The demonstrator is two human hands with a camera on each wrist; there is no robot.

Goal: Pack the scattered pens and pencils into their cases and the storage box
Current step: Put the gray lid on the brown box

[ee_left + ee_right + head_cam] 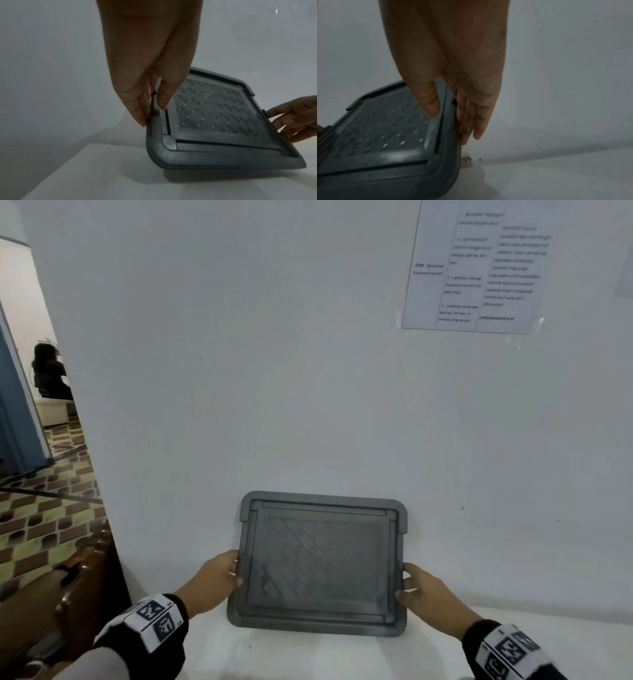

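Left hand (219, 577) pinches the left rim of the grey lid (318, 566): thumb on the top face, fingers (139, 108) behind the edge. In the left wrist view the grip sits about midway along that side.

Between the hands: the lid stands tilted, its far edge raised toward the white wall (308, 371), its near edge low over the white tabletop (325, 655). Whether that near edge touches the surface I cannot tell. Woven-pattern panel faces up. The storage box body is not clearly seen; something dark shows under the near edge in the left wrist view. No pens, pencils or cases in view.

Right hand (424, 590) mirrors the left: thumb on top of the right rim, fingers (471, 121) flat along the outer edge.

Judgement: the step looks like handling the lid of the storage box, lifting it off or setting it on. To do it well, keep both pinches level, so the lid does not twist, move the two hands together, and keep the far edge off the wall. If seating it, line up corners before pressing down along the rims.
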